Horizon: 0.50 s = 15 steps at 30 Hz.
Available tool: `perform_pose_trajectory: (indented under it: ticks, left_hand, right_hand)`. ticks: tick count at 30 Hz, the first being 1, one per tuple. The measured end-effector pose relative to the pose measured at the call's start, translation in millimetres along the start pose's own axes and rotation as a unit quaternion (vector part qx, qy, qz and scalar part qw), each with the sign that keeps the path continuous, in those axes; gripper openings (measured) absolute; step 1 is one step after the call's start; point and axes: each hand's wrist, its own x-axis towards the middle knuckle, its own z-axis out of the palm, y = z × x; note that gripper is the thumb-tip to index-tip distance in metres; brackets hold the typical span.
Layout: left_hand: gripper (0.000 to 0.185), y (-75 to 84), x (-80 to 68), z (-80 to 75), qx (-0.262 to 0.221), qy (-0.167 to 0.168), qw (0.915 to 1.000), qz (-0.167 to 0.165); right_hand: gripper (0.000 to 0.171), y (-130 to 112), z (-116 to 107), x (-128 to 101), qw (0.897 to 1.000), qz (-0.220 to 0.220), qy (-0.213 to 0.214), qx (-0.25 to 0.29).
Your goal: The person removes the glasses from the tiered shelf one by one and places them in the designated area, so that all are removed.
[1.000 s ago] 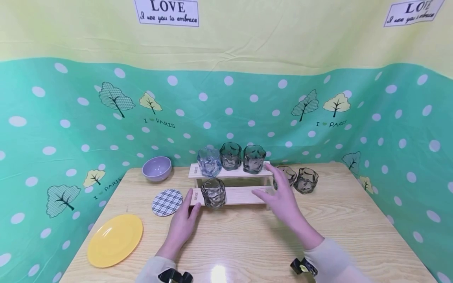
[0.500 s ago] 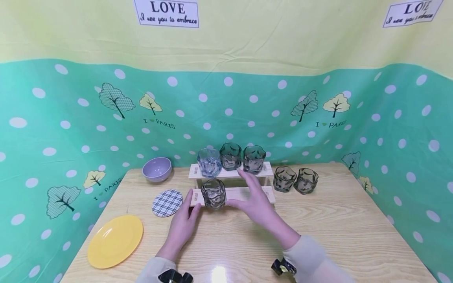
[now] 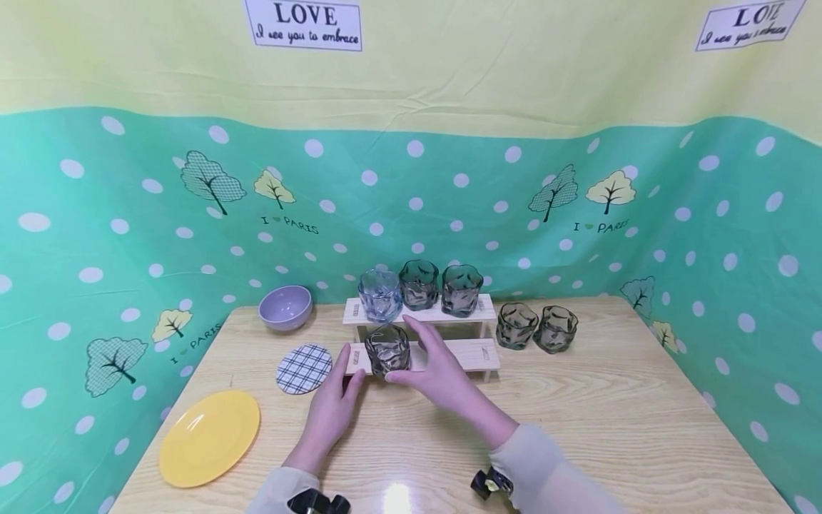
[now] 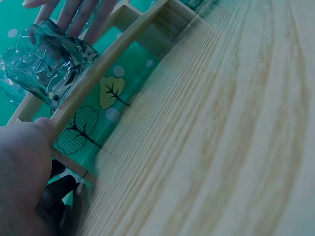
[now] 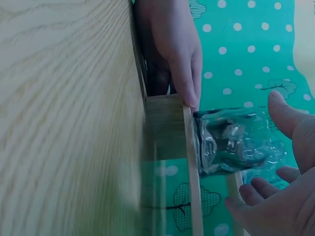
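Head view, and I'm standing right by: where exactly is the smoky glass (image 3: 387,353)?

It stands upright on the lower tier of the wooden rack (image 3: 457,351), near its left end. The left hand (image 3: 332,401) grips that end, thumb against the front edge; the right wrist view shows that pinch well.

And the right hand (image 3: 439,375)? Is that one holding the glass?

Not from what I see. It's open, thumb and fingers apart, curved about the glass's right side. The right wrist view shows space between palm and glass; whether a fingertip touches, I can't tell.

What crowds it?

Behind it, on the upper tier, stands a blue glass (image 3: 380,295), then a middle dark glass (image 3: 419,285) and an end dark glass (image 3: 461,291) in a row. They block the way back, and the left hand closes off the left side.

Beyond the rack's right end?

A near grey glass (image 3: 516,327) and a far grey glass (image 3: 556,330), side by side on the table (image 3: 632,400).

And left?

A plaid coaster (image 3: 305,369) beside the left hand, a purple bowl (image 3: 282,323) farther back, a yellow plate (image 3: 210,438) closer to the person. Dotted cloth (image 3: 437,225) hangs behind everything.
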Motion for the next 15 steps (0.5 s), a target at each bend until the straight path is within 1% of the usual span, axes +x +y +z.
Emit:
perform_pose_trajectory:
  ticks: [9,15]
  left_hand:
    - [0.071,-0.6,0.0,0.4,0.004,0.000,1.0000,0.000]
    - [0.071,-0.3,0.0,0.2,0.004,0.000,1.0000,-0.001]
  right_hand:
    - [0.113,5,15,6,1.000,0.002,-0.005,0.004]
    - [0.111,8,19,10,1.000,0.011,-0.001,0.014]
